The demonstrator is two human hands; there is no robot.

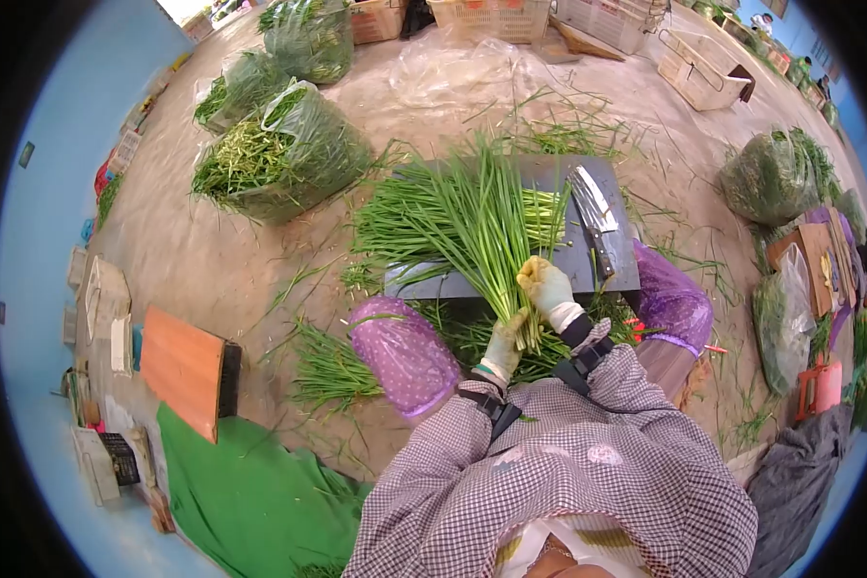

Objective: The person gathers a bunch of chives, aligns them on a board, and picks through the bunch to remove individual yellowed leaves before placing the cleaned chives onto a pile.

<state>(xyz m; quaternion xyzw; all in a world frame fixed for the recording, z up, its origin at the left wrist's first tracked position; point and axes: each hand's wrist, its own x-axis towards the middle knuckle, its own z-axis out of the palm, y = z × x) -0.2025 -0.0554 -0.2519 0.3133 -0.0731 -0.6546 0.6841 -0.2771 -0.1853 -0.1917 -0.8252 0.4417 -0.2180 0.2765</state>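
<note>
A bunch of long green chives (458, 217) fans out over a dark cutting board (559, 265) on the floor. My left hand (504, 347), in a pale glove, grips the bunch at its lower stems. My right hand (546, 286), also gloved, closes around the same stems just above it. A cleaver (595, 217) lies on the right part of the board, apart from both hands. My knees carry purple plastic covers (405, 352).
Clear bags stuffed with greens (279, 159) lie at the left and back, another bag (771, 178) at the right. Plastic crates (491, 17) stand at the back. An orange board (183, 371) and green cloth (250, 491) lie near left. Loose stems litter the floor.
</note>
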